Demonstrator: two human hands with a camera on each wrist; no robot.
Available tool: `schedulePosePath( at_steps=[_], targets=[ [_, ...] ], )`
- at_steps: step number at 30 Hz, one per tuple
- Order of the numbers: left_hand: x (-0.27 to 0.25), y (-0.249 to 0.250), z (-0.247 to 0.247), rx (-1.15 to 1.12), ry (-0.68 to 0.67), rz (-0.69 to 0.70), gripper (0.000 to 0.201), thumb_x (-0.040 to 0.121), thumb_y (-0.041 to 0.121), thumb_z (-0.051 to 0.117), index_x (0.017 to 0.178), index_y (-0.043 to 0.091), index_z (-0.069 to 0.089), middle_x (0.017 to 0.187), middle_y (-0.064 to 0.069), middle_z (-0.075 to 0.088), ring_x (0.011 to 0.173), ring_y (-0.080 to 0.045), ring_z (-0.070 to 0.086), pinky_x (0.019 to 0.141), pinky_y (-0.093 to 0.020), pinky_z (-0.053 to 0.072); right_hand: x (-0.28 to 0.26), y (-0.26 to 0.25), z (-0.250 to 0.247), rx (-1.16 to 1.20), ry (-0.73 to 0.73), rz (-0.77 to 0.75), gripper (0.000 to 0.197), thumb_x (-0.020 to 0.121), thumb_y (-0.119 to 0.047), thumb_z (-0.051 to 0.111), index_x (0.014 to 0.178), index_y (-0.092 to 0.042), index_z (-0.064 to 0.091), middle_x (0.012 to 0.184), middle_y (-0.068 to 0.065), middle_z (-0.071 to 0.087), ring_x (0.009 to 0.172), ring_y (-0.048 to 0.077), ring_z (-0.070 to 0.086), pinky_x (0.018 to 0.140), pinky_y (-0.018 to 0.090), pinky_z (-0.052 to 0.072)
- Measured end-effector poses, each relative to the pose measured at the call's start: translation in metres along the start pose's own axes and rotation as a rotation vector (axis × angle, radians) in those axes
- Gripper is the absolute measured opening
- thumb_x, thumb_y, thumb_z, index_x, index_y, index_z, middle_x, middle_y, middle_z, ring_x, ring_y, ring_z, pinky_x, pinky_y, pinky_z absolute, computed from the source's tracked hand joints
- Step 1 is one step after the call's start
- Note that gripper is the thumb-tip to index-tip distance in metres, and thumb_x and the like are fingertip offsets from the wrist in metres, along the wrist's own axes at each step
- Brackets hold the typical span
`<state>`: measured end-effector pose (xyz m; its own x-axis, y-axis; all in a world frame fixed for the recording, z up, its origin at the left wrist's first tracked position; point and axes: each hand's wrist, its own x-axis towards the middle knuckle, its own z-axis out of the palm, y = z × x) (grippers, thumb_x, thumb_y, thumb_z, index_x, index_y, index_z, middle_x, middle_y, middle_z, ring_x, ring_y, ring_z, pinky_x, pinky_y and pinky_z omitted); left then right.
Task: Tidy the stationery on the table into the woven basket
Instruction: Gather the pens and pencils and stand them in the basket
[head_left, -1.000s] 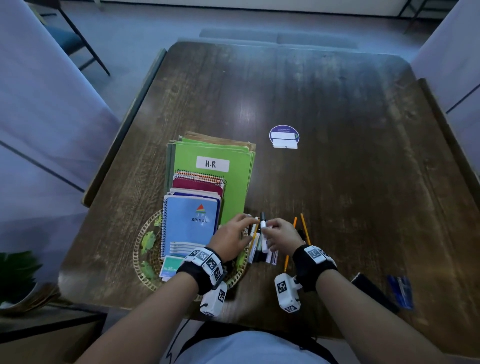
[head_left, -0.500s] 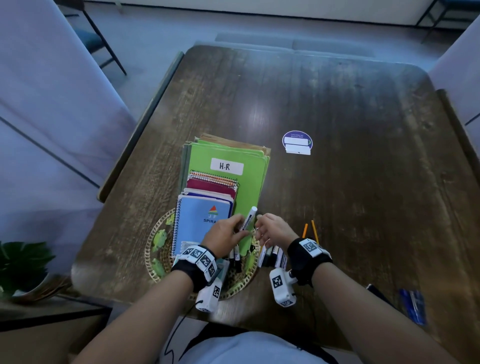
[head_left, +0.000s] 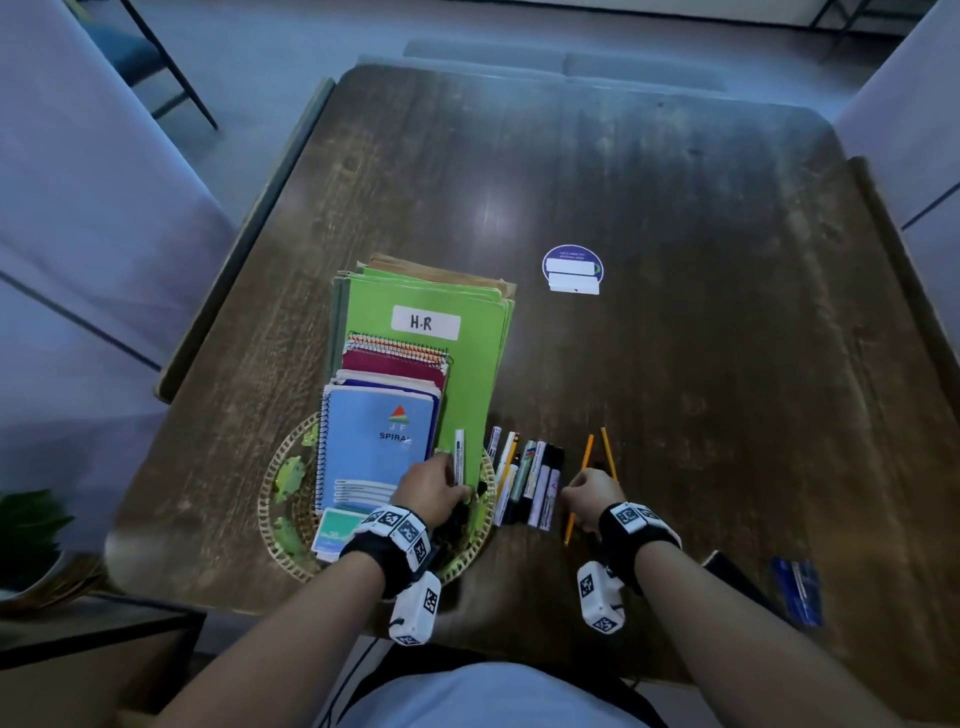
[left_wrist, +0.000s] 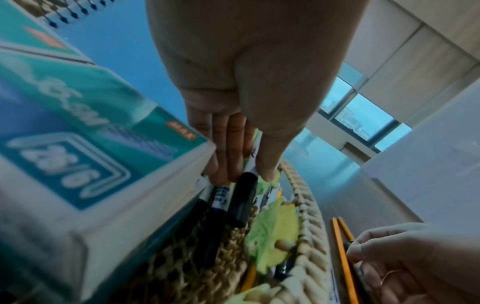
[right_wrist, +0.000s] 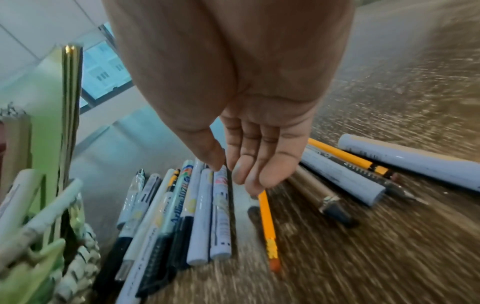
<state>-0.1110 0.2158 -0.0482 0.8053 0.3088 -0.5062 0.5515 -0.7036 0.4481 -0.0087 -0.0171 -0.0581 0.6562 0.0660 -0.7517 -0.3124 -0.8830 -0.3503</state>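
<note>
The woven basket sits at the table's near left, under a blue spiral notebook and green folders. My left hand pinches a white marker with a black cap, lowering it inside the basket's right rim among other pens. A row of markers lies on the table just right of the basket. My right hand hovers over the yellow pencils, its relaxed fingertips touching one pencil and holding nothing.
A box of staples sits in the basket's near side. A round purple sticker lies mid-table. A dark flat object and a blue packet lie near the right front edge. Grey markers lie beyond the pencils.
My left hand took a white marker from the pile and carried it left into the basket. My right hand moved right from the markers to the pencils.
</note>
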Motion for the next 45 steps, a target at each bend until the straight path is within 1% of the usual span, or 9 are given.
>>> schedulePosePath(
  at_steps=[2, 6, 10, 17, 24, 30, 36, 41, 45],
  targets=[
    [0.001, 0.001, 0.002, 0.034, -0.018, -0.012, 0.030, 0.087, 0.040, 0.071, 0.100, 0.017, 0.055, 0.103, -0.009, 0.068, 0.093, -0.029, 0.064, 0.081, -0.038, 0.054, 0.003, 0.002, 0.005, -0.104, 0.047, -0.070, 0.009, 0.096, -0.024, 0.056, 0.099, -0.018, 0.061, 0.094, 0.004, 0.066, 0.087, 0.025, 0.068, 0.077, 0.040, 0.060],
    [0.003, 0.003, 0.002, 0.063, -0.023, -0.021, 0.033, 0.088, 0.039, 0.071, 0.104, 0.014, 0.057, 0.102, -0.009, 0.067, 0.094, -0.031, 0.064, 0.081, -0.039, 0.054, 0.010, 0.006, 0.016, -0.449, 0.185, -0.394, 0.012, 0.098, -0.020, 0.046, 0.108, -0.020, 0.053, 0.113, 0.003, 0.049, 0.098, 0.025, 0.056, 0.081, 0.042, 0.053],
    [0.000, 0.003, 0.002, 0.070, 0.020, -0.006, 0.033, 0.089, 0.042, 0.067, 0.100, 0.016, 0.050, 0.095, -0.008, 0.065, 0.088, -0.031, 0.063, 0.073, -0.039, 0.053, 0.018, 0.008, 0.017, -0.796, 0.222, -0.605, 0.032, 0.095, -0.017, 0.052, 0.126, -0.023, 0.052, 0.128, 0.005, 0.045, 0.113, 0.027, 0.050, 0.090, 0.039, 0.047],
    [-0.008, 0.009, 0.000, 0.040, 0.150, 0.076, 0.024, 0.094, 0.039, 0.061, 0.101, 0.018, 0.051, 0.095, -0.006, 0.064, 0.087, -0.028, 0.061, 0.071, -0.037, 0.048, 0.020, -0.001, 0.008, -1.063, 0.188, -0.680, 0.041, 0.095, -0.024, 0.057, 0.134, -0.027, 0.048, 0.140, 0.010, 0.036, 0.124, 0.031, 0.041, 0.101, 0.046, 0.041],
    [-0.010, 0.016, -0.003, -0.064, 0.183, 0.202, 0.016, 0.096, 0.035, 0.057, 0.105, 0.022, 0.056, 0.091, 0.001, 0.065, 0.081, -0.019, 0.061, 0.071, -0.034, 0.053, 0.008, -0.010, 0.000, -1.091, 0.168, -0.699, 0.033, 0.097, -0.025, 0.054, 0.130, -0.027, 0.054, 0.139, 0.008, 0.040, 0.123, 0.029, 0.042, 0.100, 0.045, 0.041],
    [-0.007, 0.030, -0.009, -0.141, 0.168, 0.303, 0.017, 0.097, 0.039, 0.055, 0.098, 0.023, 0.061, 0.087, 0.007, 0.064, 0.078, -0.012, 0.061, 0.073, -0.035, 0.055, -0.009, -0.022, -0.024, -0.923, 0.063, -0.726, 0.023, 0.099, -0.021, 0.049, 0.121, -0.022, 0.057, 0.125, 0.005, 0.053, 0.112, 0.025, 0.053, 0.092, 0.039, 0.047],
    [-0.006, 0.045, -0.015, -0.291, 0.163, 0.337, 0.021, 0.098, 0.037, 0.055, 0.102, 0.019, 0.066, 0.089, 0.006, 0.067, 0.082, -0.009, 0.063, 0.080, -0.038, 0.056, -0.028, -0.043, -0.035, -0.241, 0.059, -0.605, 0.007, 0.097, -0.025, 0.058, 0.101, -0.021, 0.063, 0.099, -0.001, 0.064, 0.088, 0.017, 0.062, 0.074, 0.032, 0.052],
    [-0.011, 0.052, -0.026, -0.461, 0.120, 0.378, 0.022, 0.089, 0.033, 0.072, 0.107, 0.022, 0.067, 0.094, 0.009, 0.072, 0.084, -0.002, 0.067, 0.078, -0.022, 0.055, -0.031, -0.072, -0.021, 0.131, 0.009, -0.623, 0.012, 0.093, -0.023, 0.066, 0.102, -0.016, 0.071, 0.089, 0.002, 0.073, 0.080, 0.017, 0.070, 0.077, 0.036, 0.059],
    [-0.010, 0.041, -0.034, -0.482, 0.142, 0.341, 0.018, 0.088, 0.028, 0.073, 0.101, 0.020, 0.064, 0.088, 0.005, 0.069, 0.075, -0.010, 0.067, 0.071, -0.030, 0.058, -0.034, -0.092, -0.004, 0.305, -0.080, -0.583, 0.018, 0.097, -0.017, 0.057, 0.102, -0.013, 0.074, 0.090, 0.006, 0.075, 0.082, 0.018, 0.073, 0.079, 0.038, 0.062]
  ],
)
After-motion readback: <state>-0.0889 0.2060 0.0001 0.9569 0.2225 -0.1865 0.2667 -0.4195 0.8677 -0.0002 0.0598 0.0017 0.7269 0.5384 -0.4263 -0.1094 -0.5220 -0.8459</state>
